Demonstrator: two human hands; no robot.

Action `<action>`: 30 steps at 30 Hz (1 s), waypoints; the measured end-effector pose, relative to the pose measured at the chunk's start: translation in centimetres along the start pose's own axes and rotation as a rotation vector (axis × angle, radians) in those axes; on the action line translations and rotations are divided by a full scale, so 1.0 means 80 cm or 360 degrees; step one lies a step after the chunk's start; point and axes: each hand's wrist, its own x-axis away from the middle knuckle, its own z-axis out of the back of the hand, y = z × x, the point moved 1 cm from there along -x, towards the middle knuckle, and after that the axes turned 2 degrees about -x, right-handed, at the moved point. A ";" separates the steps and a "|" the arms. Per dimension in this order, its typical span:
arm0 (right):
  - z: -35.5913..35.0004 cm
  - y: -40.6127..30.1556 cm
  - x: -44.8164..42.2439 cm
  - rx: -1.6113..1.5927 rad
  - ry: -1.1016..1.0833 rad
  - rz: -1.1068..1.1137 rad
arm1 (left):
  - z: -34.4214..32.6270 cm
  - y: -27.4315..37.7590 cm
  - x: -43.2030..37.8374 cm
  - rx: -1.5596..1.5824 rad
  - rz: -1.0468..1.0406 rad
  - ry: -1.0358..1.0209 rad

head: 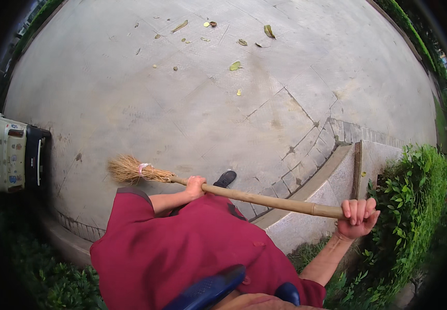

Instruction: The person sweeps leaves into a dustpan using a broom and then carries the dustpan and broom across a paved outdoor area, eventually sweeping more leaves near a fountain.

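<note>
Both my hands grip a twig broom by its bamboo handle [262,198], which slants across the front of my body. My left hand [195,187] is closed around the handle close to the broom head. Near the handle's far end, at the right, my right hand [357,219] wraps its fingers over the bamboo. The bundle of tan twigs [130,170] points left and is bound with a pinkish tie [143,168]. Whether the twigs touch the ground I cannot tell. Past the handle, one dark shoe [227,178] shows on the pavement.
Several fallen leaves lie on the grey pavement [192,100], among them a green leaf [235,66] and a brownish one [269,31]. A parked vehicle [14,155] stands at the left. A curved stone kerb [308,197] and a leafy hedge [409,193] border the right side.
</note>
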 end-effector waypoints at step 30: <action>0.154 -0.028 -0.106 0.0135 -0.0195 -0.0191 | 0.040 0.098 -0.190 -0.0325 0.0243 0.0415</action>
